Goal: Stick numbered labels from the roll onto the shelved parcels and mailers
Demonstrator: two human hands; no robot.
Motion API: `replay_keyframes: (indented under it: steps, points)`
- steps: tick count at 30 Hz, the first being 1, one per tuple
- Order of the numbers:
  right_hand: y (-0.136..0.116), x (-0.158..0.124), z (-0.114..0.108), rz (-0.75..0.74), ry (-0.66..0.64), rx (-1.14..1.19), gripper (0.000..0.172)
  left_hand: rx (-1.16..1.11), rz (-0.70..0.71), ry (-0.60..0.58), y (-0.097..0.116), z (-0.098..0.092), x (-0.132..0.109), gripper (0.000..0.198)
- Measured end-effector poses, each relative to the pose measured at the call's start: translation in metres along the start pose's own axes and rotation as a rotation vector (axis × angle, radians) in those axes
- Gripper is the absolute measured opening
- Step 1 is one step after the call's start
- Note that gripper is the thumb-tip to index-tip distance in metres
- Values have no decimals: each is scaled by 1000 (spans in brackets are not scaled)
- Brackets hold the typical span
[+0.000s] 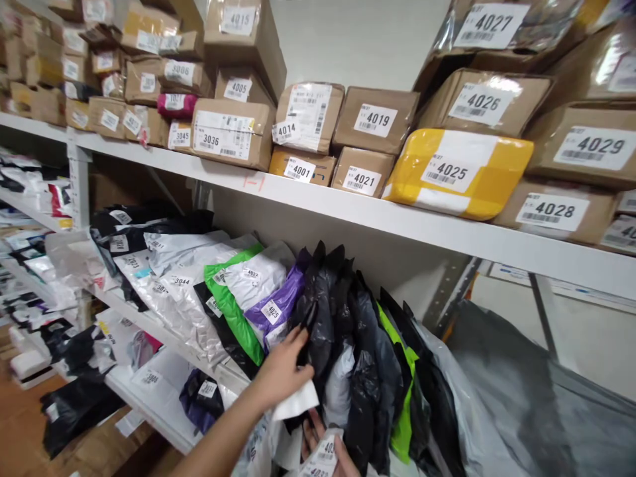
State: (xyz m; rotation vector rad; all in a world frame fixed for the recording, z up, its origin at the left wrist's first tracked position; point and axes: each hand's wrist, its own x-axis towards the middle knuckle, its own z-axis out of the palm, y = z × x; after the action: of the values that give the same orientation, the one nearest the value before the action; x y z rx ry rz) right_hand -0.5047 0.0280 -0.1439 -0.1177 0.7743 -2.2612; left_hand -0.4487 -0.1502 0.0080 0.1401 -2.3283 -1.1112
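Observation:
My left hand (284, 371) reaches in from the lower left, its fingers closed at the edge of a black mailing bag (320, 324) in an upright row. A blank white slip (297, 401) shows just below its thumb; whether the hand grips it too I cannot tell. Lower down, at the bottom edge, my right hand (342, 458) is closed around white printed number labels (322, 457), one reading 4033. Beside the left hand lies a purple mailing bag (278, 301) labelled 4025. A small pale bag (340, 387) stands among the black ones.
Above runs a white shelf (348, 211) carrying numbered boxes, including a yellow parcel (460, 173). Leftward, white bags (186, 285) and a green bag (238, 298) lean on the lower shelf. A large grey bag (546, 391) fills the right. Further shelves of parcels stretch away left.

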Motion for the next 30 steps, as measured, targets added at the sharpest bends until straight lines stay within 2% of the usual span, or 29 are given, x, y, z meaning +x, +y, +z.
replay_keyframes:
  steps: [1, 4, 6, 8, 10, 13, 16, 20, 25, 28, 30]
  points:
    - [-2, -3, 5, -8, -19, 27, 30, -82, -53, 48, -13, -9, -1, 59]
    - [-1, -11, 30, -1, -103, 63, 26, -323, -283, 342, -47, -41, 1, 57]
    - [9, -12, 57, 10, -197, 69, 25, -390, -290, 445, -59, -61, 6, 59]
    - [23, -6, 90, 31, -299, 90, 25, -393, -230, 468, -62, -78, 13, 59]
    - [36, 6, 122, 79, -364, 141, 23, -315, -171, 439, -61, -88, 21, 53]
    - [41, 34, 147, 53, -351, 237, 27, -154, -128, 367, -63, -95, 27, 42]
    - [24, 58, 141, -57, -279, 262, 32, -104, -109, 339, -72, -99, 28, 41]
    - [-15, 72, 125, -144, -179, 233, 43, -68, -89, 315, -81, -106, 27, 41]
    - [-57, 74, 131, -184, -97, 245, 34, -7, -108, 277, -82, -114, 27, 47]
    - [-66, 75, 131, -193, -122, 248, 34, 56, -127, 264, -87, -119, 23, 48]
    - [-63, 75, 127, -208, -136, 235, 35, 99, -131, 257, -91, -122, 20, 51]
